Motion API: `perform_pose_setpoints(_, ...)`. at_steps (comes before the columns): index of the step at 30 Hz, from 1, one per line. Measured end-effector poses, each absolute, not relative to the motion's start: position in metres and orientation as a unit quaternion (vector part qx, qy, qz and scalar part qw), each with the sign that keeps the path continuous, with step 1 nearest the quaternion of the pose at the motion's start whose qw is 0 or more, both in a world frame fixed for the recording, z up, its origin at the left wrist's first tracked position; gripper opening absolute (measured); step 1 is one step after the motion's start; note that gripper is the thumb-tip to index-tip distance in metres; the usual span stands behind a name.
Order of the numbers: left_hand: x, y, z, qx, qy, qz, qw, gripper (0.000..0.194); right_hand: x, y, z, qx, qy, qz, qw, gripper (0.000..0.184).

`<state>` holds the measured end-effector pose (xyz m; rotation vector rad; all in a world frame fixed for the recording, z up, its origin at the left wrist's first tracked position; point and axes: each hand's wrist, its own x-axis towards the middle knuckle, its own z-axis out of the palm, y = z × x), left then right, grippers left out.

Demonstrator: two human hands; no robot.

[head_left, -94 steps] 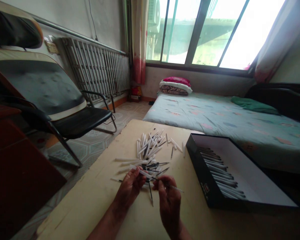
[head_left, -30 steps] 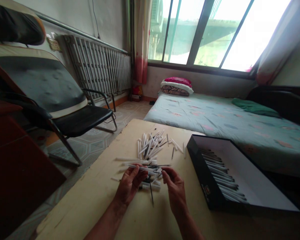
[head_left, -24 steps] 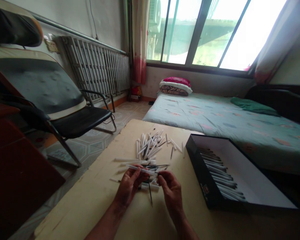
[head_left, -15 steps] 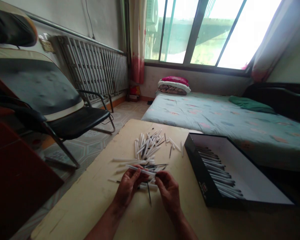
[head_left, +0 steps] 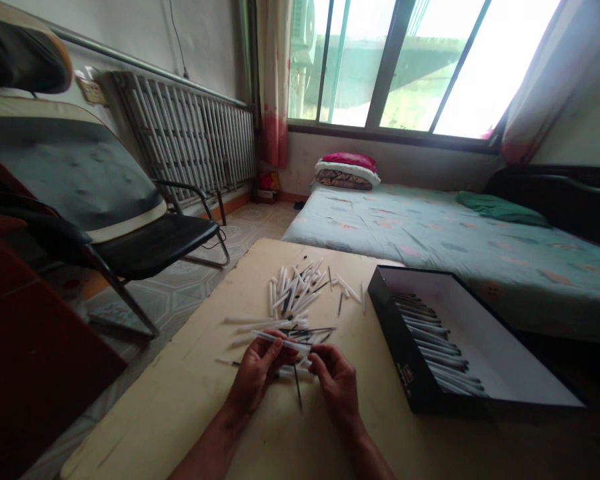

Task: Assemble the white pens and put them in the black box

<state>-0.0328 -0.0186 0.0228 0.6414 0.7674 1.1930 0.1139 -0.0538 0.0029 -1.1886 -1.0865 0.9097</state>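
Pens: white barrels, black tips and refills. Box: black outside, white inside. Tabletop: pale cream, dark scuffs. Bedsheet: pale teal, pink and blue blotches. Top pillow: magenta. Folded cloth: green. Curtain: cream, fading to red at bottom. Floor tiles: grey hexagon pattern.

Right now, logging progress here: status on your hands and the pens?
Left hand pinching a white pen barrel; right hand at its tip, grip unclear. Loose barrels and black refills piled ahead. Black box of lined-up pens to the right.
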Motion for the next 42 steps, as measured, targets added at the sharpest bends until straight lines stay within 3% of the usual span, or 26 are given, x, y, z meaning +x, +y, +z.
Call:
perform_pose_setpoints(19, -0.027, -0.024, 0.034, 0.296, 0.344, 0.536, 0.712, 0.017, 0.116, -0.055, -0.001, -0.541, -0.501, 0.360, 0.572, 0.025)
perform_pose_setpoints(25, -0.028, -0.023, 0.032, 0.299, 0.350, 0.536, 0.708, 0.018, 0.114, -0.053, -0.009, -0.566, -0.544, 0.319, 0.532, 0.039)
perform_pose_setpoints(32, -0.033, -0.018, 0.025, 0.329, 0.355, 0.532, 0.695, 0.018, 0.111, -0.055, -0.004, -0.551, -0.561, 0.328, 0.524, 0.025)
perform_pose_setpoints(37, -0.034, -0.017, 0.024, 0.343, 0.354, 0.521, 0.696, 0.016, 0.111, -0.056, -0.005, -0.559, -0.564, 0.332, 0.508, 0.037)
perform_pose_setpoints(42, -0.035, -0.016, 0.023, 0.352, 0.359, 0.529, 0.684, 0.017, 0.110, -0.056, -0.005, -0.558, -0.577, 0.324, 0.501, 0.024)
